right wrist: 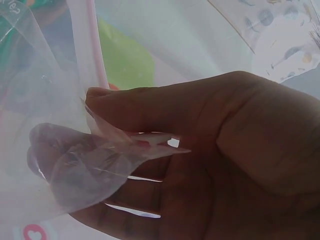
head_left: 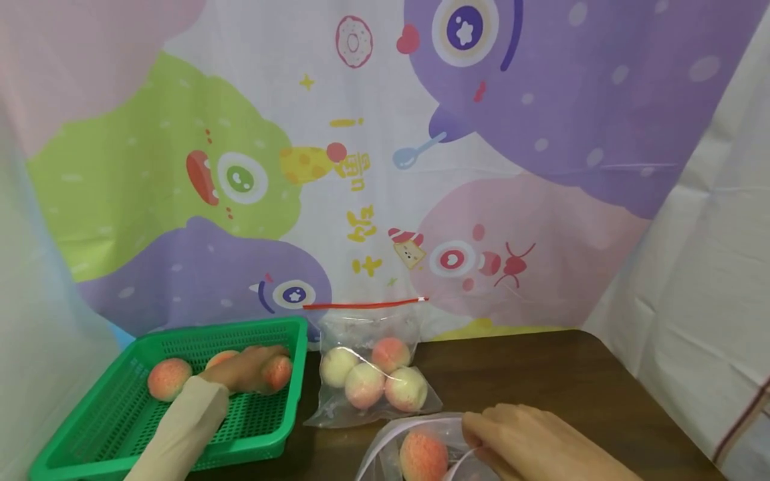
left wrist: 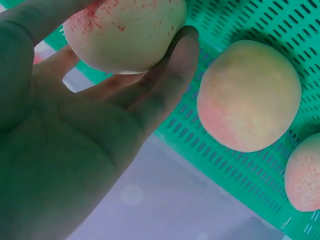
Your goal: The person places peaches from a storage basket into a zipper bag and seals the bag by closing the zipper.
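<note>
Inside the green basket (head_left: 293, 401), my left hand (head_left: 243, 369) grips a peach (head_left: 279, 374) near the right wall. The left wrist view shows fingers and thumb curled round this peach (left wrist: 127, 37). Two other peaches lie in the basket: one (head_left: 170, 379) to the left, another (head_left: 221, 359) partly hidden behind the hand. My right hand (head_left: 529, 437) pinches the rim of a clear plastic bag (head_left: 385, 441) at the front. One reddish peach (head_left: 424, 455) is inside that bag. In the right wrist view, the bag's film (right wrist: 95, 170) runs between thumb and fingers.
A second clear zip bag (head_left: 373, 327) with a red slider strip holds several peaches and stands at the back of the brown table (head_left: 517, 374). A cartoon-print curtain (head_left: 361, 167) hangs behind, with white cloth (head_left: 680, 267) at the right side.
</note>
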Motion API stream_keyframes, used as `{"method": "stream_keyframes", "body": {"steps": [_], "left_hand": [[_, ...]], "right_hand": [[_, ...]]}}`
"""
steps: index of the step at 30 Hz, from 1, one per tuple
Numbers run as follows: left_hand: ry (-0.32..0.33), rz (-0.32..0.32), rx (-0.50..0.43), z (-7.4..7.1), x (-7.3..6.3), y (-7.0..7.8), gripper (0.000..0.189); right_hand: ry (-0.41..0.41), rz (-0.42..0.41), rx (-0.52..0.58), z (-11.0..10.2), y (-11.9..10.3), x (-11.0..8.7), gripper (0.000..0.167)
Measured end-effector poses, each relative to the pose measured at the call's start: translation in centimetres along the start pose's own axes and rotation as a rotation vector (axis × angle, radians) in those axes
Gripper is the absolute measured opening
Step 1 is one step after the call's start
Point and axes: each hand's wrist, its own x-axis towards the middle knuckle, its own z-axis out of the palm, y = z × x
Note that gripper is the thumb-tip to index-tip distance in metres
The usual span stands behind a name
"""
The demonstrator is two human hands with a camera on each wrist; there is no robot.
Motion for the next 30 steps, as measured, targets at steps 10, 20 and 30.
{"method": "stream_keyframes", "body": {"steps": [10, 20, 30], "left_hand": [[0.007, -0.02, -0.06, -0.8, -1.6, 1.4, 0.056], [0.025, -0.048, 0.003, -1.8, -2.8, 3.0, 0.063], [0.087, 0.009, 0.071, -2.3, -4.2, 4.1, 0.062]], "right_hand": [[0.006, 0.007, -0.018, 0.0, -0.1, -0.1, 0.035], [-0.022, 0.008, -0.005, 0.0, 0.0, 0.1, 0.035], [-0.02, -0.006, -0.014, 0.1, 0.0, 0.2, 0.035]]}}
